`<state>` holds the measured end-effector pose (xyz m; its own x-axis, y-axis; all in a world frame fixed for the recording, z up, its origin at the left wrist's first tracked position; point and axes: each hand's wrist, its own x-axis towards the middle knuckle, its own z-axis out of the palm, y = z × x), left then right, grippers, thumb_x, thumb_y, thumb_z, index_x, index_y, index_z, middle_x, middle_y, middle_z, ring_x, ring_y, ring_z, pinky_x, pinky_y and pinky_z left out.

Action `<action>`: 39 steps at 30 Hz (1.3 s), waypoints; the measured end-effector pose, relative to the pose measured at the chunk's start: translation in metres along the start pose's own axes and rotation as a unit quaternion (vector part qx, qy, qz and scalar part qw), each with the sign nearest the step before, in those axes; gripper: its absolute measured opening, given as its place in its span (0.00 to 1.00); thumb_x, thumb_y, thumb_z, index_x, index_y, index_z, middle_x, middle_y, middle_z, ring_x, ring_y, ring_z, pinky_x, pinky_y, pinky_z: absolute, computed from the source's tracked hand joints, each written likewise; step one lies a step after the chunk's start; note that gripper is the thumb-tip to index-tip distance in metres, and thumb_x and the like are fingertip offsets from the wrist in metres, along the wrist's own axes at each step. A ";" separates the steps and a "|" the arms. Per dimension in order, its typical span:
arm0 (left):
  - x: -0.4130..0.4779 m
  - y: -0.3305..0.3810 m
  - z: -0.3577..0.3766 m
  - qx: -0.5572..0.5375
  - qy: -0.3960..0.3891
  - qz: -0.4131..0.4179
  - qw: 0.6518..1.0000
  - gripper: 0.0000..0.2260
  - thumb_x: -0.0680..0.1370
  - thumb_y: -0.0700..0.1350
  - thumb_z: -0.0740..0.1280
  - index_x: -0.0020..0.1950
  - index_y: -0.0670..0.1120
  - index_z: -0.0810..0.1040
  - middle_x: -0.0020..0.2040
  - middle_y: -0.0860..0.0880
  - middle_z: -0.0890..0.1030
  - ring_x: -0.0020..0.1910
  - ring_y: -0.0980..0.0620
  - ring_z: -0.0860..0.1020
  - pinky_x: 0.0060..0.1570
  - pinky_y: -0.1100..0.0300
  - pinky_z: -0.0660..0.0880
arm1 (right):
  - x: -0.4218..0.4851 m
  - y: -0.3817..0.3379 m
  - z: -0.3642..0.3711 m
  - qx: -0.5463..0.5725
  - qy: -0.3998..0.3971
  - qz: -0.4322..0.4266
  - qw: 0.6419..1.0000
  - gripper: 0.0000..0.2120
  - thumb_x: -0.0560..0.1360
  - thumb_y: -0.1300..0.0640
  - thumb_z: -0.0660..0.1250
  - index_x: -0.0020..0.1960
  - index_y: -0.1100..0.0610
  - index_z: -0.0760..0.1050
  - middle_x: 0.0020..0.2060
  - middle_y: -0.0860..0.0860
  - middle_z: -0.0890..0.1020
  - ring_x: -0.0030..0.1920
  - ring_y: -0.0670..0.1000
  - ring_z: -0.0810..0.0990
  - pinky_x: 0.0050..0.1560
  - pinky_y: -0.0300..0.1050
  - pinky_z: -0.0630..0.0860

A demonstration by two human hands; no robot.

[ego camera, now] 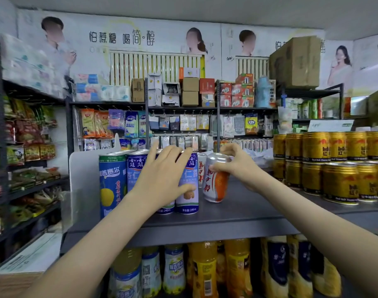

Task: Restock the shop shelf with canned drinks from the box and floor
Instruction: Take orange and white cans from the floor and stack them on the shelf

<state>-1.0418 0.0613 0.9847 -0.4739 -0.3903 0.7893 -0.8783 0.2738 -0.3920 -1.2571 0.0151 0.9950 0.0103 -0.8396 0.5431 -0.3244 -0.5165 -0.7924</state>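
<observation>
Your right hand (233, 166) grasps the orange-and-white can (216, 179) around its upper half, tilted, top leaning toward you and to the right, its base just touching or barely above the grey shelf (248, 209). Its long axis needs only a small swing to stand upright beside the blue almond-drink cans (188, 186) directly to its left. Your left hand (162, 177) lies released, fingers spread flat against those blue cans, steadying them. Another orange-and-white can (201, 168) stands just behind. To the right, open shelf runs to the stacked gold Red Bull cans (338, 168); bottled drinks (205, 269) fill the shelf below.
</observation>
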 end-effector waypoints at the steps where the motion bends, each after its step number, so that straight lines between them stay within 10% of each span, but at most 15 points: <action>1: 0.001 -0.002 -0.001 0.017 0.007 0.001 1.000 0.39 0.62 0.66 0.70 0.65 0.44 0.74 0.55 0.44 0.80 0.59 0.43 0.77 0.67 0.34 0.56 | 0.004 0.002 0.004 -0.017 -0.004 -0.015 1.000 0.27 0.65 0.60 0.78 0.58 0.56 0.68 0.53 0.50 0.74 0.52 0.49 0.75 0.43 0.39 0.74; 6: -0.002 -0.013 0.007 0.032 0.013 0.006 0.999 0.39 0.66 0.71 0.59 0.67 0.45 0.73 0.55 0.44 0.80 0.57 0.42 0.77 0.65 0.35 0.62 | 0.017 0.015 0.014 -0.124 -0.063 -0.076 0.987 0.20 0.70 0.54 0.74 0.56 0.56 0.69 0.49 0.50 0.76 0.48 0.49 0.76 0.44 0.39 0.74; 13: -0.005 -0.015 0.017 -0.019 0.035 0.016 0.999 0.38 0.70 0.69 0.57 0.69 0.42 0.70 0.56 0.45 0.78 0.54 0.44 0.76 0.58 0.48 0.70 | 0.022 0.035 0.008 -0.390 -0.086 -0.239 0.885 0.38 0.69 0.51 0.74 0.74 0.51 0.60 0.66 0.53 0.64 0.66 0.52 0.57 0.67 0.49 0.58; 27: -0.008 -0.015 0.019 -0.025 0.019 0.001 0.999 0.38 0.70 0.69 0.57 0.70 0.44 0.68 0.61 0.46 0.76 0.59 0.45 0.73 0.62 0.48 0.66 | 0.040 0.043 0.025 -0.365 -0.099 -0.160 0.912 0.41 0.68 0.62 0.74 0.74 0.59 0.55 0.69 0.53 0.62 0.70 0.52 0.61 0.67 0.42 0.60; 39: -0.013 -0.007 0.020 -0.033 0.033 -0.014 0.999 0.37 0.71 0.65 0.59 0.73 0.43 0.64 0.66 0.43 0.72 0.66 0.43 0.69 0.69 0.45 0.57 | 0.021 0.036 0.031 -0.487 -0.080 -0.172 0.853 0.43 0.72 0.58 0.69 0.77 0.61 0.44 0.75 0.57 0.52 0.76 0.55 0.49 0.73 0.45 0.50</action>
<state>-1.0304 0.0469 0.9679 -0.4430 -0.3409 0.8292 -0.8838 0.3214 -0.3401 -1.2397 -0.0265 0.9691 0.3659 -0.7195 0.5903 -0.9072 -0.4173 0.0538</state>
